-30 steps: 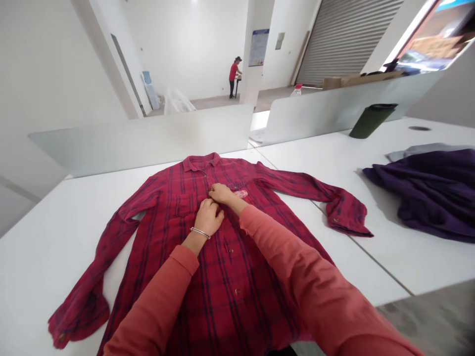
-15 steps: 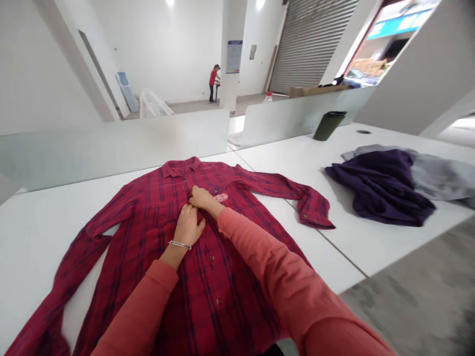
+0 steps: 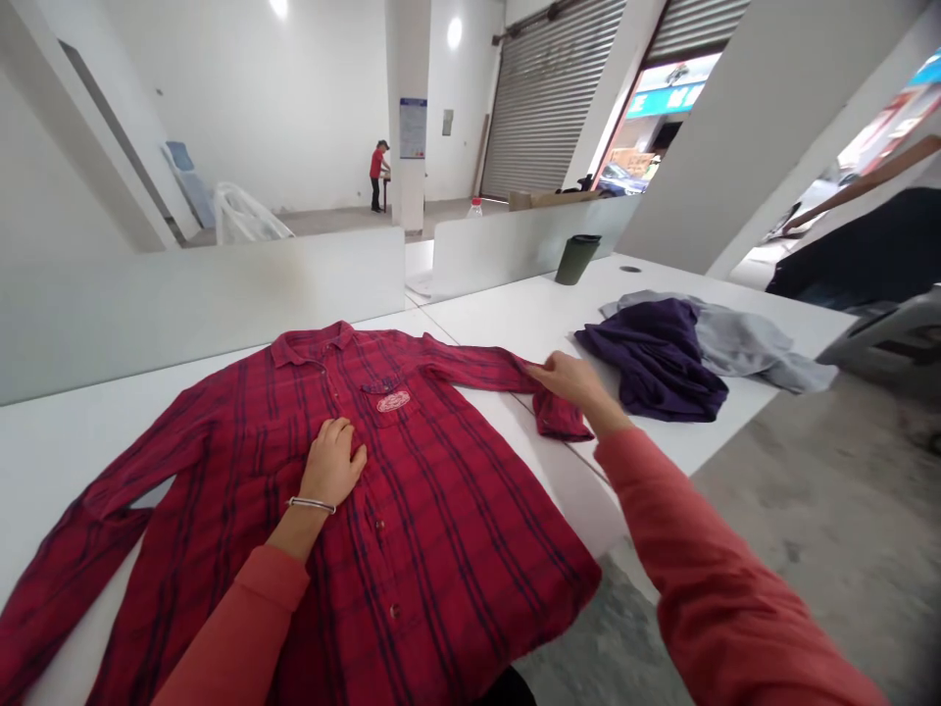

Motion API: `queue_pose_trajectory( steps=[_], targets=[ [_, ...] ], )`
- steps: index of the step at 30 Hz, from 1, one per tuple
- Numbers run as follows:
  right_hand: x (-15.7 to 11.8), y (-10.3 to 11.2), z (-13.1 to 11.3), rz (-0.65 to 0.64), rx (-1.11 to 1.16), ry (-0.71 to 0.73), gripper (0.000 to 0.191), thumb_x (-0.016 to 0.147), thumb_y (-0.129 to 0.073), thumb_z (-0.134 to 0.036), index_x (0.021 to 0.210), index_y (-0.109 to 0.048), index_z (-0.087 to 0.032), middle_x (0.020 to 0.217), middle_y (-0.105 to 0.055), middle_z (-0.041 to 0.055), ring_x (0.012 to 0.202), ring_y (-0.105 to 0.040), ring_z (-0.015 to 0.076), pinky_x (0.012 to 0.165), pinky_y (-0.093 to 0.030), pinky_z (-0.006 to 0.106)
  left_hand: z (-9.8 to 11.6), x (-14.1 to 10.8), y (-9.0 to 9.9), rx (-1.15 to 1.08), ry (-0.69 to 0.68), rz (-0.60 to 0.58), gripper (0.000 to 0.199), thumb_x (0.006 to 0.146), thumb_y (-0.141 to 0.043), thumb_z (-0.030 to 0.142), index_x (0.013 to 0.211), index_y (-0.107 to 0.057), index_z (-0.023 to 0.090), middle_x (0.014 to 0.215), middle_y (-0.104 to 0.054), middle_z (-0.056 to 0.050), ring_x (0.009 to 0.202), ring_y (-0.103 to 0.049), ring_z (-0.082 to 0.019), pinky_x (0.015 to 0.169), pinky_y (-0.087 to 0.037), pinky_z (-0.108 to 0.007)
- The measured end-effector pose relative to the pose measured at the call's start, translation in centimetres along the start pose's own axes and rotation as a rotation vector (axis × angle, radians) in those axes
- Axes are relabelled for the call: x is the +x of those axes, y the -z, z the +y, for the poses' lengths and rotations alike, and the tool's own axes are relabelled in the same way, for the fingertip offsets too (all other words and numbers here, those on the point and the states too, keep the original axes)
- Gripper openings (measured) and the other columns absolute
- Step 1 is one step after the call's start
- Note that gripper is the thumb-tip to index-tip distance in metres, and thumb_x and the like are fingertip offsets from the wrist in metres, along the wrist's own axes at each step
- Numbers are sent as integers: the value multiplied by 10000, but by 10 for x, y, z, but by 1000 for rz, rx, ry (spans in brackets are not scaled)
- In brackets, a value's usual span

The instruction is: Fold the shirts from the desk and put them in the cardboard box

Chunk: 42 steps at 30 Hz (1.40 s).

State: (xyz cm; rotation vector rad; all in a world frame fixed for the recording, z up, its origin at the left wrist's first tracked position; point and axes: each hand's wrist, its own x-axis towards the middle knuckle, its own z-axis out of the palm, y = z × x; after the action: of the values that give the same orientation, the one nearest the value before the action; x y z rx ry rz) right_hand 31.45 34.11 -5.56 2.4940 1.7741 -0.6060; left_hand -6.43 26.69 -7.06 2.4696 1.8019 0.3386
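Note:
A red plaid shirt point(image 3: 470, 500) with dark stripes lies front side up, its collar at the far end and its lower part hanging over the near table edge. Flat on the middle of its front, beside the button placket, rests my left hand point(image 3: 334, 461), fingers stretched out and thumb apart. Out to the right, my right hand point(image 3: 571, 380) has its fingers closed on the shirt sleeve, a little above the cuff point(image 3: 563, 417). A pale oval patch point(image 3: 393, 401) shows on the chest pocket.
Right of the sleeve lie a dark purple garment point(image 3: 654, 358) and a grey one point(image 3: 750, 338). A dark green bin point(image 3: 577, 259) stands by the frosted divider point(image 3: 515, 240) on the white table point(image 3: 507, 304). One person point(image 3: 377, 176) stands far back; another's arm point(image 3: 867, 186) shows at right.
My right hand has left the button placket and moved right onto the sleeve. My left hand has let its fingers flatten on the shirt front. The view has turned right.

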Motion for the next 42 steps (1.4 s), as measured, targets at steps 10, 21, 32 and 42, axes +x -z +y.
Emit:
queue_pose_trajectory(
  steps=[10,21,32,42],
  targets=[
    [-26,-8,24,-228,56,22,171,669,-556,-263,757,-575,-118,935,-581,159,919,-543,294,720,-409,355,1,4,5,45,-124,-166,248,819,-354,162,938,-566,113,1053,-549,-120,1046,-460,-223,909,-416,-378],
    [-32,118,-117,-207,1077,194,168,733,-458,-130,580,-400,-170,443,-385,-44,420,-389,69,431,-351,185,45,72,71,-999,394,-59,357,805,-397,477,858,-547,158,966,-581,-90,920,-540,-200,852,-416,-355],
    [-108,87,-270,-687,1195,776,52,750,-506,-148,704,-519,-128,638,-568,11,601,-543,88,537,-447,180,-16,82,129,-1967,516,-17,682,787,-105,661,1107,-495,202,1065,-591,-84,943,-563,-283,751,-466,-486],
    [6,-6,-173,-157,889,300,208,778,-435,-188,928,-562,-118,935,-608,74,783,-568,113,655,-452,212,-111,24,117,-1817,800,-73,756,798,-165,649,1211,-431,74,1038,-601,-169,958,-582,-294,780,-498,-433]
  ],
)
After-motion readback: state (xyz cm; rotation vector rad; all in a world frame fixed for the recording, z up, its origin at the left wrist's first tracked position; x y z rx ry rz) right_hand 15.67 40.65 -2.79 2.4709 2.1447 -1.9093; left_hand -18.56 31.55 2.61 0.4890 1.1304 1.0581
